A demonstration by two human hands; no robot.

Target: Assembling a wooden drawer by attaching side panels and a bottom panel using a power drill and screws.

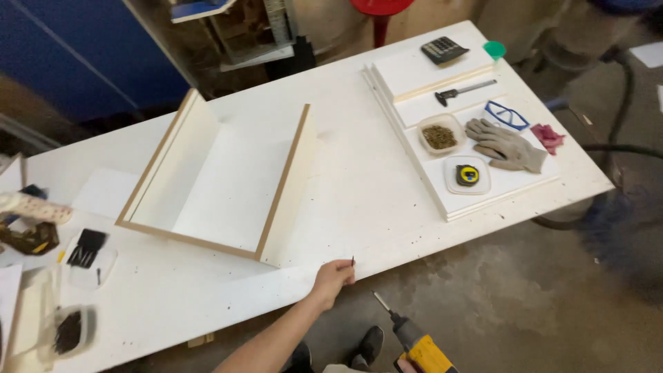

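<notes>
My left hand (333, 278) reaches over the front edge of the white table (373, 207) and pinches a small dark screw (353, 261) upright between its fingertips. A yellow and black drill (417, 343) with a long bit pointing up-left hangs below the table edge, over the floor. My right hand (402, 366) is on the drill's grip and is almost wholly out of the picture at the bottom edge. An open white box of panels with raw brown edges (228, 186) lies on the table just behind my left hand.
A stack of white boards (483, 186) at the right bears a calculator (444, 50), a caliper (464, 90), safety glasses (507, 115), grey gloves (505, 146), a tape measure (467, 175) and a tub of screws (439, 137). Trays of dark screws (86, 250) sit at the left.
</notes>
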